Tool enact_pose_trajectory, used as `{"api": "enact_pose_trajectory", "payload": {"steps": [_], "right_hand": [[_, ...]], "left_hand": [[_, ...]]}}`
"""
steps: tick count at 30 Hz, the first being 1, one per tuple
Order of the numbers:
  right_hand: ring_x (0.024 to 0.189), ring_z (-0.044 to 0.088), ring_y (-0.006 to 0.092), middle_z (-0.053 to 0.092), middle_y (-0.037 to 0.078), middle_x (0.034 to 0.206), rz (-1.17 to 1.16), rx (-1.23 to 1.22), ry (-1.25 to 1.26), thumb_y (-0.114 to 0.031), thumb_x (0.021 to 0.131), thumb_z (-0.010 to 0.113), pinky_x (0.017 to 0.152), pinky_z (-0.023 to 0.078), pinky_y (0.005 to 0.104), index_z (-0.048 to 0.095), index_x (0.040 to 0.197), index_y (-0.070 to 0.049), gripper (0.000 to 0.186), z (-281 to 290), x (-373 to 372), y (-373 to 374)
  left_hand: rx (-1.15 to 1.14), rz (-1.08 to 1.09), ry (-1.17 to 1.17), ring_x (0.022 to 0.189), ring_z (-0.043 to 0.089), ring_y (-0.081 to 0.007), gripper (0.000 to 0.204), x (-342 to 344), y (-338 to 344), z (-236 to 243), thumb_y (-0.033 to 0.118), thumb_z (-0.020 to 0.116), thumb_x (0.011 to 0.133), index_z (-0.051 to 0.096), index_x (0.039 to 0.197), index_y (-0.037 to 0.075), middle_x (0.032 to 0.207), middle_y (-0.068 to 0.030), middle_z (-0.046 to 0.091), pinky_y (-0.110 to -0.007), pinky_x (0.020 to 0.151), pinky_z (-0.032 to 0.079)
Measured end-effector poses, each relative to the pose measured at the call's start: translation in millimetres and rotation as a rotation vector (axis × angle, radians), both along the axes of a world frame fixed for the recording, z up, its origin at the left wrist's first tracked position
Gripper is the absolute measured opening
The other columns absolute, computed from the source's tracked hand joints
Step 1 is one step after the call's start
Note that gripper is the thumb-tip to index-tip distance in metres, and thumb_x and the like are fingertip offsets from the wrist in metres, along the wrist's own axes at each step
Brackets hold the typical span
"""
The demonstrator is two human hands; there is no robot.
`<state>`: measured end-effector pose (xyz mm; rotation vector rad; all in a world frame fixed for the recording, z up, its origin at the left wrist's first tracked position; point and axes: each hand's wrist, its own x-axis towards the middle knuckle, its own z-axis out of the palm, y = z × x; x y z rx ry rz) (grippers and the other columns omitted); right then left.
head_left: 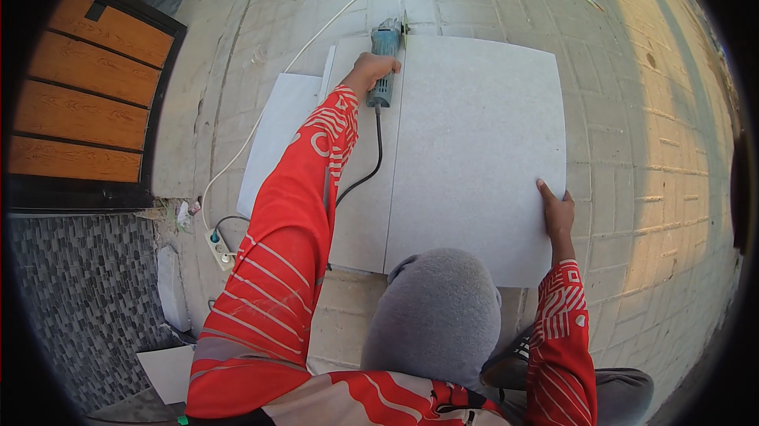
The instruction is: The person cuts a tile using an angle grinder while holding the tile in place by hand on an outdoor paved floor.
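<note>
My left hand [370, 71] is closed around the body of a teal angle grinder [384, 46], whose disc stands at the top end by the upper edge of a large pale tile [478, 133]. A dark cord runs back from the grinder. My right hand [557, 208] grips the right edge of that tile, thumb on top and the other fingers partly hidden. Left of a long straight line or seam lies another pale board [356, 220], with a further white panel [269, 125] under my left arm. My knee in grey cloth is at the tile's near edge.
A power strip [220, 250] with plugs and a white cable lies at the left on the paving [609, 149]. An orange slatted panel in a black frame [87, 94] borders the upper left. Dark mosaic tiling [79, 299], a pale block [172, 287] and a loose tile [162, 371] are at lower left.
</note>
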<state>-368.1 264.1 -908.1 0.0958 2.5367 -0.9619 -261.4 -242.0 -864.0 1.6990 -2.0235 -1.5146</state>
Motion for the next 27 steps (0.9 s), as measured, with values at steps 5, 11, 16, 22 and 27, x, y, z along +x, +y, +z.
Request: {"api": "enact_pose_trajectory", "payload": {"steps": [5, 11, 16, 22, 27], "right_hand": [[0.117, 0.067, 0.0368, 0.069, 0.024, 0.126, -0.008, 0.013, 0.018, -0.064, 0.072, 0.082, 0.101, 0.05, 0.0444, 0.064, 0.132, 0.004, 0.093, 2, 0, 0], [0.115, 0.068, 0.0355, 0.071, 0.023, 0.124, 0.004, -0.059, -0.016, -0.061, 0.073, 0.083, 0.1, 0.051, 0.0425, 0.066, 0.13, 0.005, 0.089, 13, 3, -6], [0.115, 0.068, 0.0352, 0.071, 0.023, 0.124, -0.009, -0.059, -0.001, -0.059, 0.074, 0.084, 0.1, 0.051, 0.042, 0.066, 0.129, 0.005, 0.087, 4, 1, -2], [0.115, 0.068, 0.0356, 0.071, 0.023, 0.123, -0.007, -0.081, -0.003, -0.058, 0.074, 0.084, 0.1, 0.051, 0.0421, 0.065, 0.129, 0.007, 0.088, -1, -1, 5], [0.115, 0.068, 0.036, 0.071, 0.024, 0.122, -0.003, -0.055, -0.003, -0.058, 0.075, 0.084, 0.1, 0.051, 0.0421, 0.066, 0.128, 0.007, 0.086, 2, 1, -2]], "left_hand": [[-0.016, -0.002, -0.017, 0.077, 0.07, -0.03, 0.047, 1, -2, -5, 0.016, 0.082, 0.061, 0.07, 0.097, -0.012, 0.096, -0.018, 0.07, -0.048, 0.063, 0.058], [-0.004, -0.013, -0.025, 0.078, 0.07, -0.0292, 0.048, 1, -9, -14, 0.018, 0.083, 0.061, 0.07, 0.097, -0.012, 0.097, -0.0174, 0.07, -0.047, 0.065, 0.059], [0.0, 0.004, -0.032, 0.079, 0.07, -0.0294, 0.048, -2, -8, -13, 0.016, 0.082, 0.061, 0.07, 0.098, -0.012, 0.097, -0.0176, 0.07, -0.047, 0.065, 0.058], [0.063, -0.005, -0.001, 0.082, 0.07, -0.0295, 0.044, -5, -1, -6, 0.015, 0.081, 0.062, 0.07, 0.097, -0.01, 0.098, -0.0169, 0.069, -0.047, 0.065, 0.058], [0.055, -0.016, -0.008, 0.08, 0.069, -0.0294, 0.043, 4, -6, -5, 0.014, 0.081, 0.063, 0.069, 0.098, -0.009, 0.096, -0.0156, 0.067, -0.047, 0.065, 0.057]]}}
